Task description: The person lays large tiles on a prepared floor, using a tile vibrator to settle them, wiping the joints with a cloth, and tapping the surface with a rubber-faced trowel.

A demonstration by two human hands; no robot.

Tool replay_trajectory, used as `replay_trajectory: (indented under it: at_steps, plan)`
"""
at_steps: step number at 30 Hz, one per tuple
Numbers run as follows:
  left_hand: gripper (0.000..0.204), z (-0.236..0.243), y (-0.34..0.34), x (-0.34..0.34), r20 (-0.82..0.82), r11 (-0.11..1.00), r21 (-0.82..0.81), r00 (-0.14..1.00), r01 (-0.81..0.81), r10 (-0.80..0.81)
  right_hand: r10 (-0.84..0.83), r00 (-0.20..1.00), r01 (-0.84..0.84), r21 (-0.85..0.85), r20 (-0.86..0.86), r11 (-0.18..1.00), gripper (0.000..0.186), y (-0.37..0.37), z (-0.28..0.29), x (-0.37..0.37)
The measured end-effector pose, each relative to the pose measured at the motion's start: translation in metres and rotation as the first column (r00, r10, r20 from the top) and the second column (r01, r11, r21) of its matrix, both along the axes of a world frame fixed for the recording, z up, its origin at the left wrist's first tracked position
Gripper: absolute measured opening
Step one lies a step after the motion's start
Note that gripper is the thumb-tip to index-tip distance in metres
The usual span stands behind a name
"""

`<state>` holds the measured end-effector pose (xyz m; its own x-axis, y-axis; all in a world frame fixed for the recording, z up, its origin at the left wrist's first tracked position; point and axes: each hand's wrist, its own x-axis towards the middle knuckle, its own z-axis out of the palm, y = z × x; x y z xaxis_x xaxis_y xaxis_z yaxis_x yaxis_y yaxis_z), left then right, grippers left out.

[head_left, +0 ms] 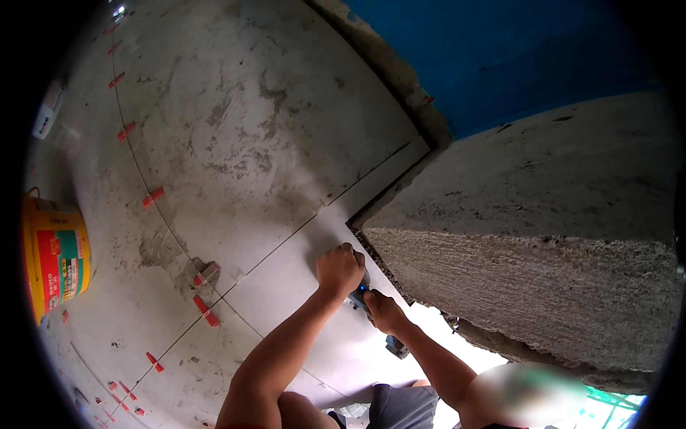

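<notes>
My left hand [340,270] is closed over the upper part of a dark hand tool [361,289] with a small blue light. My right hand [382,311] grips the same tool just below and to the right. The tool rests on or just above a pale floor tile [300,293], beside the narrow dark gap [380,263] along the base of a rough concrete wall corner. My hands hide much of the tool, and its underside cannot be seen clearly. A dark object [396,347] lies just below my right hand, partly in glare.
Red levelling clips [206,312] line the tile joints at left. A yellow bucket [56,264] stands at the left edge, a white package [47,111] above it. The concrete wall [514,286] fills the right, with blue coating [522,50] at top. My bent legs are at the bottom.
</notes>
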<state>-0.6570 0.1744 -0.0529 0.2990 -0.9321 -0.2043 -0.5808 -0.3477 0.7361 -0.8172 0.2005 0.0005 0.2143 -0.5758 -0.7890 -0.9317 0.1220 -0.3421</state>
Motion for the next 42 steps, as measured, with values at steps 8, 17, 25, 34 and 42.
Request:
replay_trajectory:
  at_steps: [8, 17, 25, 34, 42]
  plan:
    - [0.027, 0.0, 0.003, 0.008, -0.038, 1.0, 0.023, 0.999, -0.013, 0.014, -0.102, 0.992, 0.1, 0.027, 0.072, 0.995, 0.06, 0.004, -0.007, 0.003]
    - [0.021, 0.002, 0.068, -0.011, -0.146, 1.0, 0.018, 0.989, 0.003, 0.0, -0.16, 0.961, 0.151, 0.055, 0.226, 0.987, 0.057, 0.066, -0.022, -0.028]
    - [0.019, -0.004, 0.095, -0.011, -0.167, 0.998, -0.041, 0.985, -0.041, 0.034, -0.156, 0.953, 0.134, 0.098, 0.262, 0.986, 0.058, 0.084, -0.018, -0.025]
    - [0.04, -0.041, 0.092, 0.013, 0.056, 0.92, -0.381, 0.991, -0.093, 0.123, -0.322, 0.896, 0.292, 0.14, 0.306, 0.946, 0.064, 0.098, -0.017, -0.035]
    - [0.087, -0.082, 0.102, 0.059, 0.549, 0.999, -0.019, 0.836, 0.027, -0.012, -0.074, 0.997, 0.07, -0.182, -0.017, 0.981, 0.053, 0.124, 0.016, -0.183]
